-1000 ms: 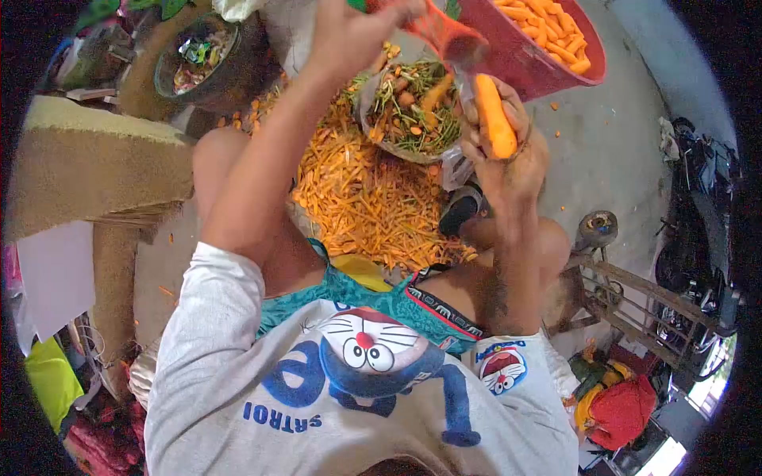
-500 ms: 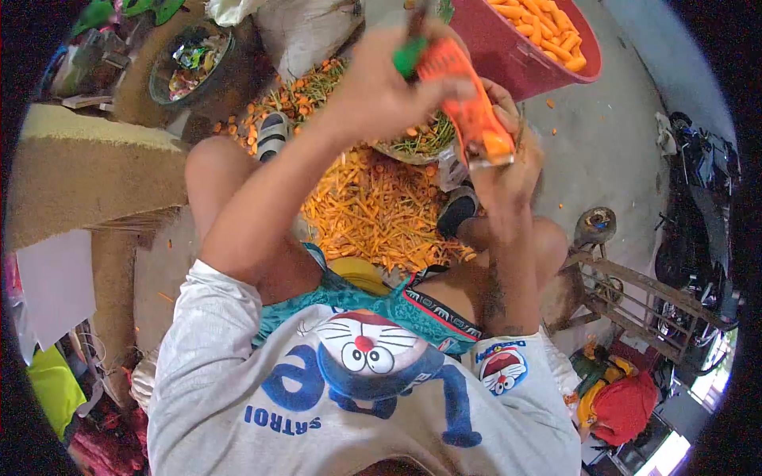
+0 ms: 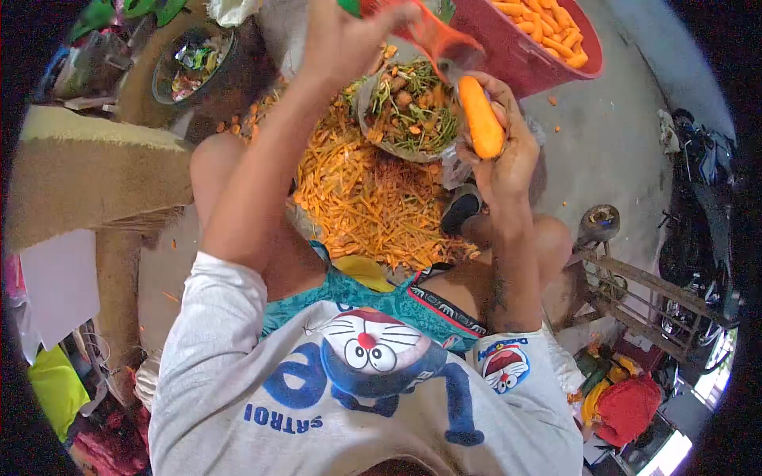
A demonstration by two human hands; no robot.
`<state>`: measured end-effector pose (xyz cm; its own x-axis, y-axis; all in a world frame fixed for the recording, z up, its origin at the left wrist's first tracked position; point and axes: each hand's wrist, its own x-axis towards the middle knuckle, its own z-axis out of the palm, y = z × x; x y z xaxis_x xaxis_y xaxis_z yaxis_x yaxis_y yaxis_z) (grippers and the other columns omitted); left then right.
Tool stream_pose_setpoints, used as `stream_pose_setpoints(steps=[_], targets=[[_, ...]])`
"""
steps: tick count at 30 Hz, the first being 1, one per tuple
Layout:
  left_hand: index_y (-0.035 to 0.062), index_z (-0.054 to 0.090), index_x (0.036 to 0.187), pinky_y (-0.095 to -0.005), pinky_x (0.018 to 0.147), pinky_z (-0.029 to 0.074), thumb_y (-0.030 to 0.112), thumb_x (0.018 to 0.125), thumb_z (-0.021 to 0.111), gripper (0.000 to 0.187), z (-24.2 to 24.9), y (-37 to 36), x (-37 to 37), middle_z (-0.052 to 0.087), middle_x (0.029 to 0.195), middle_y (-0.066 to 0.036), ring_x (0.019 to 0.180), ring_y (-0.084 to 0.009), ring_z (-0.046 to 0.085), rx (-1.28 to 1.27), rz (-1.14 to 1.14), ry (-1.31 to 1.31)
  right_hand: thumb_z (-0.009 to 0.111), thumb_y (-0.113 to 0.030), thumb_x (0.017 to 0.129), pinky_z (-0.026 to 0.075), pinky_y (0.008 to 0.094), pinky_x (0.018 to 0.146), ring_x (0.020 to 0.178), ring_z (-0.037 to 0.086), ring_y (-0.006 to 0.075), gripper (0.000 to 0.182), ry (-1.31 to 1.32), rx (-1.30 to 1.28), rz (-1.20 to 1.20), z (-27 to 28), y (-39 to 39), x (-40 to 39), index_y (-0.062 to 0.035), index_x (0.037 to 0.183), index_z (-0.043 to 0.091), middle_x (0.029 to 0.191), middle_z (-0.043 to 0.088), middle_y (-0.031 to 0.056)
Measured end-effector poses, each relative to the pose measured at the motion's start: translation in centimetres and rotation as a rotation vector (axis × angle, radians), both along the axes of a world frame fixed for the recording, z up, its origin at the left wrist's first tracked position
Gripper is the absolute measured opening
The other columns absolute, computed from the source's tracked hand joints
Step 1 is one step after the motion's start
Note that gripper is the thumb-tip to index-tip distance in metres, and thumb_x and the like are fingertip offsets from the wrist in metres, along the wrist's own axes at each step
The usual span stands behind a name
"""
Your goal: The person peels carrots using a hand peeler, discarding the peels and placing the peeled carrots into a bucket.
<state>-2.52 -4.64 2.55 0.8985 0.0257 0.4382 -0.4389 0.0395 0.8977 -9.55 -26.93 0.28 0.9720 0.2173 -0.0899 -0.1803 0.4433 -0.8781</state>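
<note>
My left hand (image 3: 341, 40), at the top of the view, is closed on an orange peeler (image 3: 425, 32) with a green grip; part of it lies behind my fingers and the frame edge. Its blade end hangs just above and left of the carrot. In my right hand (image 3: 512, 155) an orange carrot (image 3: 481, 119) stands nearly upright, its bright peeled side facing me and my fingers wrapped behind it. Below and left of the carrot, a lined basket (image 3: 373, 139) holds green stalks and carrot ends. A heap of carrot peelings (image 3: 365, 214) covers the floor between my legs.
A red tub (image 3: 532, 71) of peeled carrots (image 3: 548, 28) stands at the upper right. To the left are a round bin (image 3: 163, 87) with wrappers and a brown padded block (image 3: 95, 174). A wooden frame (image 3: 643, 297) and a motorbike (image 3: 702, 206) stand to the right.
My left hand has moved up and left with the peeler, off the carrot. The carrot now shows fully in my right hand, and the basket of stalks has come into clearer view.
</note>
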Motion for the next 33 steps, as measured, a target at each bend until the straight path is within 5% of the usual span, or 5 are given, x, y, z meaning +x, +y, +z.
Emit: stream_pose_setpoints(steps=[4, 8, 25, 28, 33], targets=[[-0.0007, 0.062, 0.097, -0.0292, 0.064, 0.051, 0.007, 0.096, 0.069, 0.010, 1.7, -2.3, -3.8, 0.066, 0.078, -0.006, 0.070, -0.0137, 0.063, 0.425, -0.042, -0.408, 0.040, -0.027, 0.104, 0.055, 0.0251, 0.059, 0.092, 0.069, 0.0158, 0.040, -0.079, 0.063, -0.115, -1.0, 0.6, 0.5, -0.0032, 0.132, 0.056, 0.121, 0.067, 0.0103], [0.0006, 0.062, 0.094, -0.0291, 0.063, 0.051, 0.007, 0.093, 0.072, 0.011, 1.1, 0.6, 0.0, 0.067, 0.079, -0.003, 0.068, -0.0115, 0.062, 0.122, 0.151, 0.005, 0.041, -0.029, 0.103, 0.041, 0.0201, 0.046, 0.074, 0.062, 0.0075, 0.045, -0.010, -0.003, 0.022, -0.1, 0.0, 0.1, -0.0082, 0.141, 0.051, 0.110, 0.069, 0.0045], [0.0011, 0.056, 0.111, -0.0293, 0.069, 0.054, 0.004, 0.096, 0.070, 0.021, 0.5, 0.0, -0.7, 0.064, 0.093, -0.006, 0.086, -0.0140, 0.067, 0.310, 0.103, -0.017, 0.045, -0.031, 0.105, 0.038, 0.0210, 0.048, 0.073, 0.058, 0.0078, 0.042, -0.007, 0.029, 0.044, -0.4, -0.3, -0.1, -0.0092, 0.140, 0.052, 0.110, 0.067, 0.0048], [0.0002, 0.057, 0.111, -0.0289, 0.068, 0.057, 0.002, 0.096, 0.068, 0.018, 1.4, 0.1, 0.0, 0.066, 0.091, -0.006, 0.085, -0.0164, 0.070, -0.238, 0.163, -0.102, 0.045, -0.031, 0.105, 0.042, 0.0214, 0.049, 0.075, 0.060, 0.0088, 0.043, -0.011, 0.077, 0.065, -1.2, -0.6, 0.1, -0.0071, 0.141, 0.051, 0.113, 0.067, 0.0073], [0.0028, 0.069, 0.098, -0.0360, 0.077, 0.055, 0.024, 0.078, 0.088, 0.035, -1.4, -3.0, -2.9, 0.071, 0.082, -0.010, 0.079, -0.0195, 0.068, 0.169, 0.021, -0.097, 0.048, -0.031, 0.104, 0.047, 0.0220, 0.053, 0.079, 0.063, 0.0109, 0.046, 0.048, 0.264, 0.067, -1.7, -1.1, 0.4, -0.0022, 0.140, 0.050, 0.119, 0.066, 0.0119]])
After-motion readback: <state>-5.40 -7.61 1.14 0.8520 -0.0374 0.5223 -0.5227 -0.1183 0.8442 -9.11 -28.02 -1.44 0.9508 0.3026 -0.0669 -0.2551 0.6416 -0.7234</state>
